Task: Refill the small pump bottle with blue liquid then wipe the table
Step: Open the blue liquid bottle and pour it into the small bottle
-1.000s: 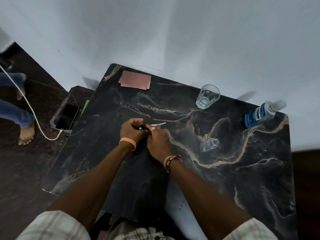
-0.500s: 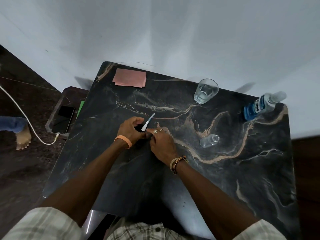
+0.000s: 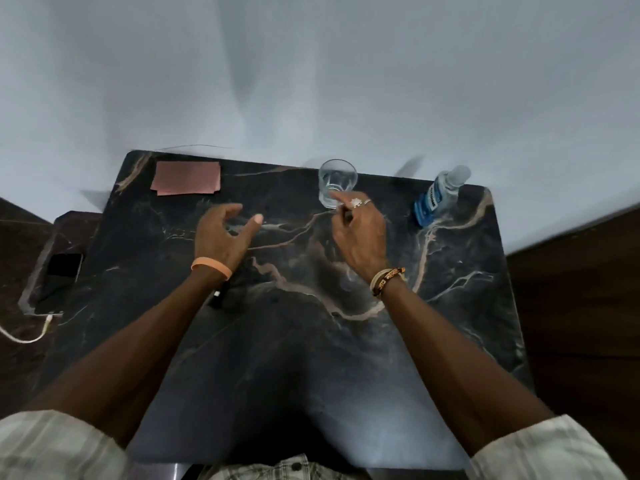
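Note:
The blue liquid bottle (image 3: 436, 199) with a clear cap stands at the far right of the black marble table (image 3: 277, 358). A small dark pump bottle (image 3: 218, 298) rests on the table just under my left wrist, mostly hidden by my forearm. My left hand (image 3: 225, 237) hovers above the table's middle with fingers spread and nothing in it. My right hand (image 3: 360, 233) is raised in front of a clear drinking glass (image 3: 337, 181), its fingers pinched on a small dark pump head that is barely visible. A folded pink cloth (image 3: 187, 178) lies at the far left corner.
A lower side table on the left carries a black phone (image 3: 60, 271) with a white charging cable (image 3: 24, 336) plugged in. A pale wall rises directly behind the table. Dark floor surrounds the table on both sides.
My hands have parted: the left let go of the small bottle, which now rests on the table, and the right moved up and right towards the glass with the pump head.

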The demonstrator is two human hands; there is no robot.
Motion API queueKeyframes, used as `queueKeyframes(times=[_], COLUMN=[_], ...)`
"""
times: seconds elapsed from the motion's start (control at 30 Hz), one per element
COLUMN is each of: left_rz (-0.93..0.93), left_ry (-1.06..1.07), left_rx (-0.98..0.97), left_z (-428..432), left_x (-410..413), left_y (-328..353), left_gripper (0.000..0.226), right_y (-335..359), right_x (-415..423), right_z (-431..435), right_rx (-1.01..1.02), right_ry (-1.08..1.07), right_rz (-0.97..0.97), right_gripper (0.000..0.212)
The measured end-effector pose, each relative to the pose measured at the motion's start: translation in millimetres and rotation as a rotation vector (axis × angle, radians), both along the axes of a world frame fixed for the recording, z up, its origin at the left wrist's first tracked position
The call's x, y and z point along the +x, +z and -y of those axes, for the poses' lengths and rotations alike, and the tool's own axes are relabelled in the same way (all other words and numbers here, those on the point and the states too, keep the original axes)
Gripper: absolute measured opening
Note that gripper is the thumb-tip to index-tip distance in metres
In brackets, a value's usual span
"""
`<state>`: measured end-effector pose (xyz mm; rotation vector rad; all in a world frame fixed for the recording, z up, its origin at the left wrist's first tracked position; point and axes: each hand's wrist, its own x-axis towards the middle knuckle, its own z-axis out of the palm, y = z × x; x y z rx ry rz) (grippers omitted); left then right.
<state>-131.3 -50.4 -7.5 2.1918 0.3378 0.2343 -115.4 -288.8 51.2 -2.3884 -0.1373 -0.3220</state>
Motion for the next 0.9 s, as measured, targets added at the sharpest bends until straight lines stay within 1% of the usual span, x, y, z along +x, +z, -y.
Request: queueKeyframes(times=[0.13,0.23,0.3,0.33,0.43,0.5,0.6,0.7,0.73,0.8,0.9], left_rz=[0.107,0.180,0.188,0.178,0.092,-0.004,-0.144,-0.246,-0.277,-0.302,-0.294], left_ry=[-0.096,-0.236,-0.342,-0.395,-0.526,-0.579,-0.566,-0.494,-0.477,-0.457,-0.423], left_rx=[0.021,0.086,0.146,0.162,0.181,0.181,0.082,-0.057,-0.123,-0.238,-0.332], left_z=[59,107,139,156,202,231,267,297,305,318,328], left_x=[34,58,72,77,90,97,105,112,113,115,117], left_y=[26,46,56,59,64,61,51,37,32,26,19], left_gripper=[0.042,0.030,0.028,0.029,0.037,0.040,0.039,0.042,0.042,0.037,0.037], right_y=[4,6,7,7,0,-7,-20,-33,-37,-43,-48], right_x=[15,25,29,30,37,44,55,67,71,76,77], right_z=[59,100,124,136,165,179,190,193,193,191,190], right_rx=[0.078,0.190,0.283,0.320,0.329,0.337,0.319,0.304,0.305,0.306,0.297], right_ry=[-0.162,-0.296,-0.384,-0.429,-0.525,-0.538,-0.498,-0.434,-0.421,-0.394,-0.381], right_rz=[-0.002,0.041,0.096,0.114,0.106,0.003,-0.138,-0.252,-0.284,-0.298,-0.222], right_gripper=[0.036,0.036,0.038,0.042,0.062,0.076,0.092,0.100,0.099,0.085,0.050])
